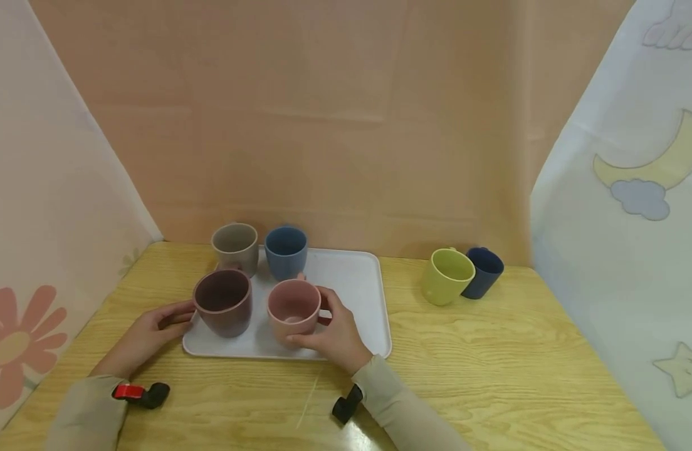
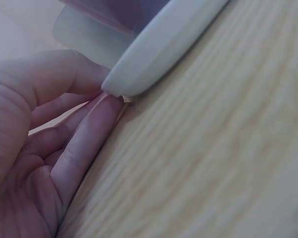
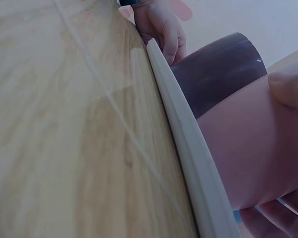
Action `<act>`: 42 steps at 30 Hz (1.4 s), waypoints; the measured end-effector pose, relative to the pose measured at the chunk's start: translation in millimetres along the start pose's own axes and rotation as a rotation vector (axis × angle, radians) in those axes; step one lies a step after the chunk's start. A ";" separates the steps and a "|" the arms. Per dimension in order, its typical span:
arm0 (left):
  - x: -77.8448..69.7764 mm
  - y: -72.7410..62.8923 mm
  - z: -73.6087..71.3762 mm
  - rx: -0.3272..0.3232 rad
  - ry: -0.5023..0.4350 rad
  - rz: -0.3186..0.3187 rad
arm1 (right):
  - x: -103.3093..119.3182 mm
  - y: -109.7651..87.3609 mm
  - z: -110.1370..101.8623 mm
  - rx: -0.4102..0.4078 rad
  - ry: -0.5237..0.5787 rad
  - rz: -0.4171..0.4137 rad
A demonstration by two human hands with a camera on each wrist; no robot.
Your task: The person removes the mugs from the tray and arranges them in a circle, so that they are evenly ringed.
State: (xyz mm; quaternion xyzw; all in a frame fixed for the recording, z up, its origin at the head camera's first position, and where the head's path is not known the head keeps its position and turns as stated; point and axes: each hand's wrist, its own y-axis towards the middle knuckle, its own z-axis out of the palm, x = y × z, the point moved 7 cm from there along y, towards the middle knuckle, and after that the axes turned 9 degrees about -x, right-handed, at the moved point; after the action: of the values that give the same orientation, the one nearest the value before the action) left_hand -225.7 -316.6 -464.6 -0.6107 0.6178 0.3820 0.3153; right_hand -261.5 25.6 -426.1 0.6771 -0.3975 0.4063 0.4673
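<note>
Wood-grain table (image 1: 492, 376): white tray (image 1: 348, 275) left; yellow-green mug (image 1: 440, 285), dark-blue mug (image 1: 484, 279) right.

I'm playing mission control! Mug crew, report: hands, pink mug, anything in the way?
Right hand gripping pink mug. Left hand pinching rim of white tray. Pink mug over tray, contact unclear. Brown mug close left, apparently not blocking.

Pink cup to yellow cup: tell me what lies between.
The right hand, then bare tray and bare table, in the head view.
</note>
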 end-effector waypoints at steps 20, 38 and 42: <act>2.3 -2.5 2.3 0.000 -0.021 -0.012 | 13.4 -5.2 -73.1 -0.191 -0.058 -0.090; -1.8 -2.1 0.6 -0.002 -0.007 -0.011 | 27.2 -35.6 -189.6 -0.493 -0.152 -0.256; -1.4 -0.3 0.3 -0.009 0.032 -0.011 | 28.8 -40.1 -216.9 -0.562 -0.198 -0.267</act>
State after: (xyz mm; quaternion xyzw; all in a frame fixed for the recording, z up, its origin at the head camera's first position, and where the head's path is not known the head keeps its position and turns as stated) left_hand -225.4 -315.5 -463.6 -0.6216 0.6176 0.3730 0.3050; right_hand -253.2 238.3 -361.4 0.6040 -0.4455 0.1480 0.6441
